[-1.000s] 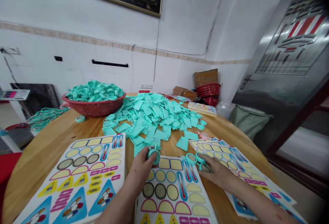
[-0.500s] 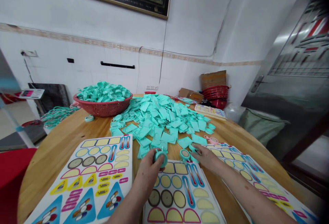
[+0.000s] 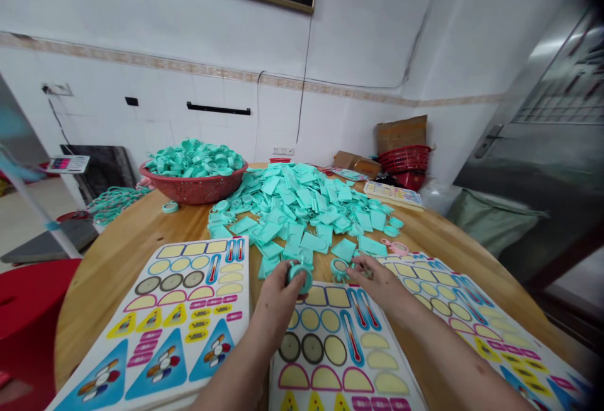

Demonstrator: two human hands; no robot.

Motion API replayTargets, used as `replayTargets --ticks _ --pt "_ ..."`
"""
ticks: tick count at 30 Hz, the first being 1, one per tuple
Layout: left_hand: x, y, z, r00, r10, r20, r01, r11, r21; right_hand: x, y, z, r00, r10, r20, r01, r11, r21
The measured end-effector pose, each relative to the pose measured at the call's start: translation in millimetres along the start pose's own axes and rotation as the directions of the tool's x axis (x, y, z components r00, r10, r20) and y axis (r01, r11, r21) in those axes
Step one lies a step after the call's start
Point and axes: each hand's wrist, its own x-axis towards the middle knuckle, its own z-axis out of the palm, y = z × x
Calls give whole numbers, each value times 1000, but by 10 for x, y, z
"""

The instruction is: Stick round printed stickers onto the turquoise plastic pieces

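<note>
My left hand (image 3: 279,298) is closed round a small round teal plastic piece (image 3: 300,274), held just above the top edge of the middle sticker sheet (image 3: 336,348). My right hand (image 3: 379,283) pinches another teal ring piece (image 3: 338,267) lying on the wooden table (image 3: 117,253), fingers curled on it. Both hands sit at the near edge of a big heap of flat teal plastic tags (image 3: 302,209). A second sticker sheet (image 3: 179,316) lies to the left, a third sheet (image 3: 472,316) to the right under my right forearm.
A red basket (image 3: 195,187) heaped with teal rings stands at the table's back left, with one loose ring (image 3: 170,207) beside it. Red baskets and cardboard boxes (image 3: 401,153) sit behind the table. A red stool (image 3: 23,323) is at left, a metal door (image 3: 552,146) at right.
My right hand has slid left and forward from the right sheet to the teal ring near the heap. My left hand keeps its piece. The view has drifted left.
</note>
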Motion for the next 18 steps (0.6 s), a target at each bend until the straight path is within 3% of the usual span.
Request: replayTargets --ticks 6,12,14,18 --pt "-43 48 -3 997 -57 58 61 996 -65 -722 14 -151 983 57 175 -53 998 -28" --pt "-107 109 16 989 -131 66 138 985 -105 -1062 101 -166 979 112 172 -102 993 -62" --pt "-124 136 25 988 -134 77 143 982 -121 -1079 29 -126 985 71 156 -66 997 -37" --pt "-134 168 38 988 -123 92 137 978 -155 -1075 -189 31 961 -148 232 146 989 22"
